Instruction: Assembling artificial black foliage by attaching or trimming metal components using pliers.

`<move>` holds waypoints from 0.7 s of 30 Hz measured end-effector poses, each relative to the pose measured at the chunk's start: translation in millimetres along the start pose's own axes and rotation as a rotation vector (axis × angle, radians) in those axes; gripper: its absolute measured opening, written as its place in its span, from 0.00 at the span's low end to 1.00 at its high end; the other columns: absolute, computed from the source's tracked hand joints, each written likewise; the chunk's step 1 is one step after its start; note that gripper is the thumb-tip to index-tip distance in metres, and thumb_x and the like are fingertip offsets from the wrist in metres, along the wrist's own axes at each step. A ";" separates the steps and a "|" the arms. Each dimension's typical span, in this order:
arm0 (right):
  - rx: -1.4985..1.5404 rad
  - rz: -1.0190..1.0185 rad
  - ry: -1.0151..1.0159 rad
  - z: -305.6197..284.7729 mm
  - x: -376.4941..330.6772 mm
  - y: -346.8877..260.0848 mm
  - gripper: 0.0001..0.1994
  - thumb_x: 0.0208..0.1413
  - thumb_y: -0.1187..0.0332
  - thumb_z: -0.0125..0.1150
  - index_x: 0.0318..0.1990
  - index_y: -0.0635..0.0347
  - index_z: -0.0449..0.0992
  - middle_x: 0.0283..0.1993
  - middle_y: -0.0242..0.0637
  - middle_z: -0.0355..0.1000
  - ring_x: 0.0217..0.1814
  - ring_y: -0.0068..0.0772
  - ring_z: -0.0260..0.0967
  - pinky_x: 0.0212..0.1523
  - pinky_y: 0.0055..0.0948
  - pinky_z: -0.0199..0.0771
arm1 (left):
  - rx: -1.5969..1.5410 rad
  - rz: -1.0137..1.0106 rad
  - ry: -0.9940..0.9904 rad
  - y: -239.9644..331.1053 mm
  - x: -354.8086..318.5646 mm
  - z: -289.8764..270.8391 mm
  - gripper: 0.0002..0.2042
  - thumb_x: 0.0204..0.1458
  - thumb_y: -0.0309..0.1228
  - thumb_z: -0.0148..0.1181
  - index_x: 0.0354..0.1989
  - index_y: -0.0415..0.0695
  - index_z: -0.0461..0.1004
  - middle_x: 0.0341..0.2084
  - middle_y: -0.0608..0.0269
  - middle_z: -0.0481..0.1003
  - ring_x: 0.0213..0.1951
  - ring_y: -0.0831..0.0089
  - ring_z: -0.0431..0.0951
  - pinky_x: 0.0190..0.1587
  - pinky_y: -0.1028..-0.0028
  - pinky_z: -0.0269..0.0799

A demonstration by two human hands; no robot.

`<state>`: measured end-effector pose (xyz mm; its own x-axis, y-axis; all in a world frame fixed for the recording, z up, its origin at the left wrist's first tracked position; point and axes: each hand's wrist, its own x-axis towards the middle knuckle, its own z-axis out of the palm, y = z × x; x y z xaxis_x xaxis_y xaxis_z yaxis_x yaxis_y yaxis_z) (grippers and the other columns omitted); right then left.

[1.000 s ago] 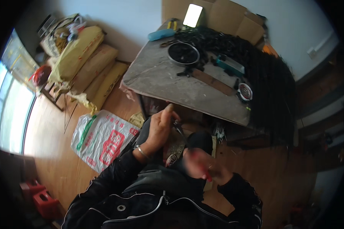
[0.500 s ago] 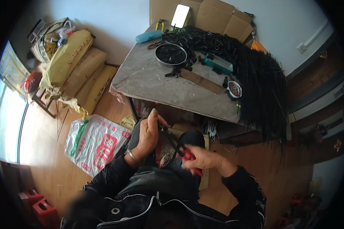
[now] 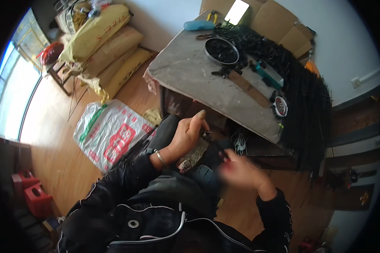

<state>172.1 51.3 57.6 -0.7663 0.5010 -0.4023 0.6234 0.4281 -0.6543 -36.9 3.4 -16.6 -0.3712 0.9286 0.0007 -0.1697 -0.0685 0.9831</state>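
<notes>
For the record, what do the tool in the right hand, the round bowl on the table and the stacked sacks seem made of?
Tool: probably metal, from its slim dark shaft; reddish grip perhaps plastic, too blurred to confirm.
Round bowl: perhaps metal, given its smooth pale rim; plastic remains possible.
Stacked sacks: likely woven plastic, yellowish to tan, judging by their creases.

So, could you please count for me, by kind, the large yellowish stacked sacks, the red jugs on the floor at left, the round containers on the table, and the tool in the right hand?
Yellowish sacks: 3
Red jugs: 2
Round containers: 2
Dark tool in the right hand: 1
Total: 8
</notes>
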 end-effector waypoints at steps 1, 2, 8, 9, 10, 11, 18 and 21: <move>0.003 -0.002 -0.022 4.2 1.2 -1.7 0.15 0.53 0.67 0.64 0.43 0.61 0.68 0.25 0.30 0.67 0.22 0.22 0.67 0.23 0.21 0.68 | -0.023 -0.011 0.007 6.7 -1.5 3.6 0.29 0.64 0.49 0.42 0.21 0.37 0.75 0.10 0.74 0.61 0.17 0.84 0.59 0.21 0.77 0.54; 0.156 0.040 -0.039 7.6 2.0 -2.1 0.13 0.55 0.66 0.62 0.44 0.61 0.68 0.25 0.30 0.67 0.22 0.22 0.66 0.23 0.22 0.68 | -0.027 -0.021 0.018 15.7 -2.5 4.6 0.29 0.64 0.49 0.42 0.21 0.37 0.75 0.10 0.74 0.61 0.17 0.84 0.59 0.21 0.77 0.54; 1.015 0.211 -0.225 34.7 3.3 1.5 0.13 0.65 0.63 0.50 0.47 0.66 0.69 0.24 0.31 0.64 0.21 0.22 0.62 0.23 0.25 0.68 | -0.042 -0.108 -0.115 31.3 -6.0 2.2 0.31 0.64 0.51 0.40 0.21 0.36 0.76 0.12 0.69 0.65 0.20 0.81 0.63 0.25 0.77 0.59; 1.075 0.168 -0.266 33.2 3.5 3.0 0.15 0.65 0.62 0.51 0.48 0.67 0.68 0.25 0.32 0.65 0.21 0.23 0.64 0.24 0.25 0.69 | -0.042 -0.109 -0.113 28.0 -3.7 3.1 0.31 0.64 0.51 0.40 0.21 0.36 0.76 0.12 0.69 0.65 0.20 0.81 0.63 0.25 0.77 0.59; 1.133 0.124 -0.306 31.7 3.6 4.3 0.17 0.65 0.61 0.51 0.49 0.69 0.68 0.26 0.34 0.67 0.22 0.24 0.65 0.25 0.25 0.70 | -0.080 -0.130 -0.125 22.2 0.3 4.1 0.32 0.64 0.52 0.40 0.21 0.36 0.76 0.12 0.69 0.66 0.20 0.80 0.63 0.25 0.77 0.60; 1.056 0.095 -0.265 29.9 2.6 2.2 0.19 0.65 0.59 0.51 0.51 0.70 0.67 0.29 0.37 0.70 0.24 0.26 0.69 0.28 0.25 0.74 | -0.117 -0.150 -0.138 19.3 2.7 4.4 0.32 0.63 0.53 0.39 0.22 0.36 0.76 0.12 0.69 0.66 0.20 0.79 0.63 0.26 0.77 0.60; 1.009 0.143 -0.287 24.1 0.8 -2.7 0.21 0.64 0.59 0.51 0.54 0.69 0.65 0.33 0.38 0.71 0.29 0.27 0.73 0.32 0.26 0.77 | -0.102 -0.230 -0.213 20.3 3.4 -0.5 0.34 0.63 0.55 0.37 0.22 0.36 0.76 0.12 0.68 0.65 0.19 0.79 0.64 0.25 0.76 0.61; 1.009 0.127 -0.283 26.5 4.3 -0.3 0.20 0.65 0.59 0.50 0.53 0.69 0.65 0.31 0.37 0.70 0.28 0.28 0.72 0.32 0.27 0.77 | -0.060 -0.254 -0.216 22.1 5.4 -1.6 0.34 0.63 0.55 0.37 0.22 0.36 0.76 0.12 0.68 0.65 0.18 0.78 0.63 0.24 0.76 0.60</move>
<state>164.5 33.4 39.1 -0.7938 0.2485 -0.5552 0.3834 -0.5041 -0.7739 -44.1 6.3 4.8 -0.1091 0.9740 -0.1983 -0.2876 0.1600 0.9443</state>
